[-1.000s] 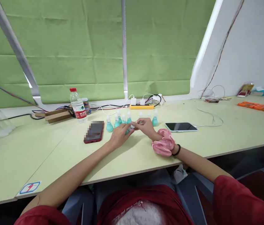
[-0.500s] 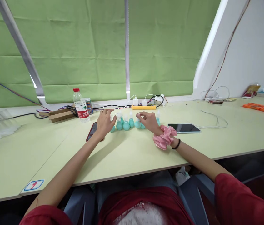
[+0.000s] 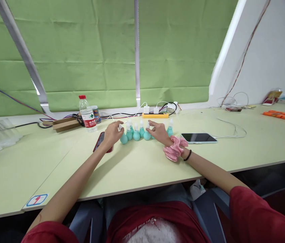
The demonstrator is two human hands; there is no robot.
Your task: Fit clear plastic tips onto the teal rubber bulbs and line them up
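Several small teal squeeze bulbs with whitish, see-through nozzles (image 3: 136, 135) stand close together on the pale table. At the left end of the group, my left hand (image 3: 113, 133) is closed on the nozzle of a teal squeeze bulb (image 3: 123, 138), which leans a little to the left. Thumb and forefinger of my right hand (image 3: 159, 131) pinch the nozzle of another teal squeeze bulb (image 3: 146, 135). Part of the group is hidden behind my right hand, and one more bulb (image 3: 170, 131) shows just beyond it.
Partly under my left wrist lies a red-edged phone (image 3: 99, 141); a second phone (image 3: 199, 138) lies on the right with a white cable. Behind stand a water bottle (image 3: 88, 118), a can (image 3: 96, 114), a cardboard tray (image 3: 66, 125) and a yellow power strip (image 3: 154, 115).
My left fingers have come down and closed on the leftmost bulb, which now shows more fully and leans. My right hand has shifted slightly left along with its bulb.
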